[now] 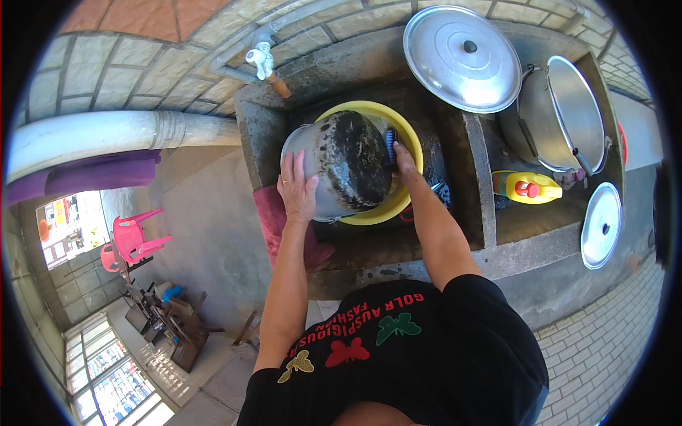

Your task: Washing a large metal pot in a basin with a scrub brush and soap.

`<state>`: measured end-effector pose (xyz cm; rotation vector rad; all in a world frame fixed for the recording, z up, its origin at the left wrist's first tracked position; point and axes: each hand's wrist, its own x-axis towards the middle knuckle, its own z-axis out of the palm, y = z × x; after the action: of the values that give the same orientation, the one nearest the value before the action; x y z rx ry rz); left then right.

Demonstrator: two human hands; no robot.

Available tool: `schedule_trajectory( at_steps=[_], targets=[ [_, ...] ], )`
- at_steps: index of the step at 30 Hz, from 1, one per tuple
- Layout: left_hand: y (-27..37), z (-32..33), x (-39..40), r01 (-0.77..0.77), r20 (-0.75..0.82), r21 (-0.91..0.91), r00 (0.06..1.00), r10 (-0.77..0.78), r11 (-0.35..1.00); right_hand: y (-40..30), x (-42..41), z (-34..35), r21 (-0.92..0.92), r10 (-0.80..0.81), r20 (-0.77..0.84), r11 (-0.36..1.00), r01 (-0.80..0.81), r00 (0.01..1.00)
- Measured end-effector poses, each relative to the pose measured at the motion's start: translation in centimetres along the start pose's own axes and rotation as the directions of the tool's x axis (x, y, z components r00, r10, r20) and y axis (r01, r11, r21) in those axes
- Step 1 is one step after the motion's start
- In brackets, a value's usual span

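A metal pot (349, 160) with a soot-blackened bottom lies tilted on its side in a yellow plastic basin (417, 144), within the left bay of a concrete sink (482, 181). My left hand (299, 186) rests flat on the pot's side wall, fingers spread. At the basin's right side, my right hand (405, 162) grips a scrubbing brush (390, 146) with pale blue bristles, close against the edge of the blackened bottom. Part of the brush is hidden by my fingers. Some water shows in the basin beside the pot.
A tap (262, 61) juts from the brick wall. A large lid (463, 58) leans across the sink's divider. The right bay holds a big pot (559, 117) and a yellow bottle (535, 187). A smaller lid (601, 226) is at the front edge; a red cloth (272, 221) drapes the left edge.
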<state>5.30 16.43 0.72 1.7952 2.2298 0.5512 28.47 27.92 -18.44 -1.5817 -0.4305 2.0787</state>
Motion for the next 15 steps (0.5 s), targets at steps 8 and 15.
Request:
schedule_trajectory(
  at_steps=[8, 15],
  targets=[
    [-4.3, -1.9, -2.6, 0.191, -0.078, -0.252, 0.973, -0.216, 0.949, -1.1, -9.6, 2.1, -0.059, -0.326, 0.023, 0.943, 0.327, 0.945],
    [3.8, -2.8, -2.7, 0.07, -0.125, -0.23, 0.987, -0.101, 0.971, -1.3, -18.0, 7.4, -0.56, -0.8, 0.352, 0.237, 0.794, 0.487]
  ],
)
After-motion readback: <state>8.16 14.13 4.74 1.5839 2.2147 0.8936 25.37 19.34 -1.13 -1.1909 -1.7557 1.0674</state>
